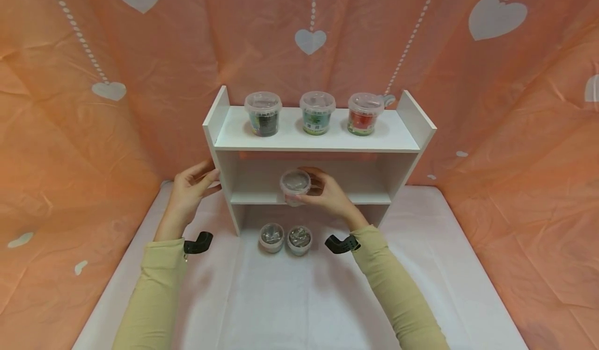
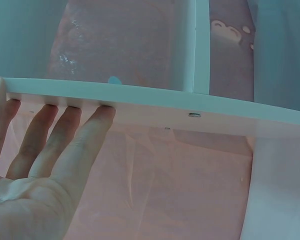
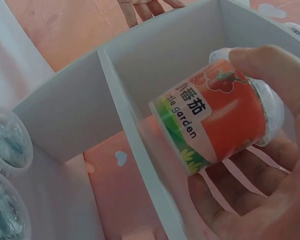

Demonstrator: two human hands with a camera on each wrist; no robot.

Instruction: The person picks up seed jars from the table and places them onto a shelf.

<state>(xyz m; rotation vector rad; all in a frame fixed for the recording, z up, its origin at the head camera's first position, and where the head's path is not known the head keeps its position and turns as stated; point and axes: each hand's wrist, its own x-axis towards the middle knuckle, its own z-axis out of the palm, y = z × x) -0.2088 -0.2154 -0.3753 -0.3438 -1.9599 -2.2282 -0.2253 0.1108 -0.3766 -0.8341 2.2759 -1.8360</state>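
My right hand (image 1: 327, 194) grips a small clear plastic tub (image 1: 295, 181) by its side, at the front of the middle level of a white shelf unit (image 1: 318, 148). In the right wrist view the tub (image 3: 210, 117) shows a red label with tomatoes and the words "little garden", and its lid tilts toward the palm. My left hand (image 1: 189, 186) is at the unit's left side panel. Its straight fingertips touch the outer face of that panel (image 2: 150, 92) in the left wrist view, with the thumb at the edge.
Three lidded tubs, one dark (image 1: 263, 115), one green (image 1: 317, 114) and one red (image 1: 363, 115), stand on the top shelf. Two more tubs (image 1: 271, 237) (image 1: 299, 240) sit on the white-covered table before the unit. Orange cloth (image 1: 271, 38) with hearts hangs behind.
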